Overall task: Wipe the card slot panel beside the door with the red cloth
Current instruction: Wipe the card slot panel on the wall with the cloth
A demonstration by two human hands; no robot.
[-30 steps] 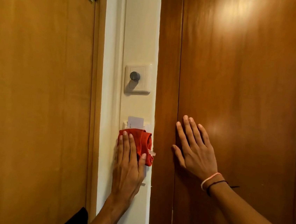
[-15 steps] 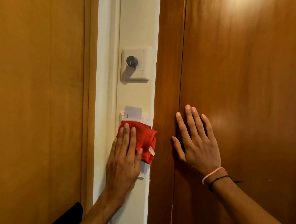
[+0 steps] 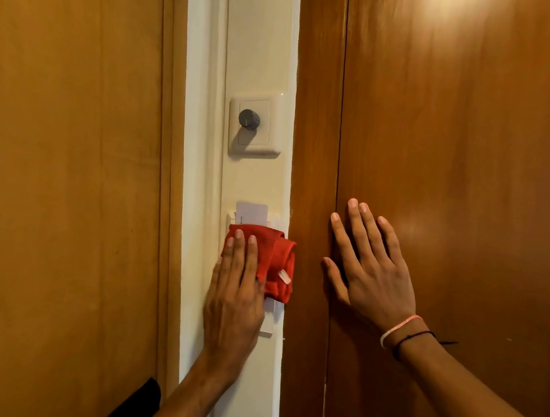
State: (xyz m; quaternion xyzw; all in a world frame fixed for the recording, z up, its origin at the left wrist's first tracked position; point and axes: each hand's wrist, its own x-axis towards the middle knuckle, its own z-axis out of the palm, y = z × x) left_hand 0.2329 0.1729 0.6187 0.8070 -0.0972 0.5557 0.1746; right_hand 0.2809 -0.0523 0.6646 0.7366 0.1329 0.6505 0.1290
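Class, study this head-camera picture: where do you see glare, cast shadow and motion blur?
Head view: a bright glare patch sits at the top of the dark brown wooden door; the grey round knob casts a shadow down its white switch plate; the left hand on the folded red cloth looks slightly blurred.

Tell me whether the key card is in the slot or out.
In. The white card stands upright in the card slot panel, its lower part hidden behind the red cloth.

On the wall strip [image 3: 259, 54] between 2 doors, the dial switch [image 3: 254, 128] sits above the card slot panel [image 3: 277, 224], the cloth [image 3: 276, 259] lies over it under the left hand [image 3: 235, 301], and the right hand [image 3: 370, 269] lies flat on the right-side door [image 3: 462, 126].
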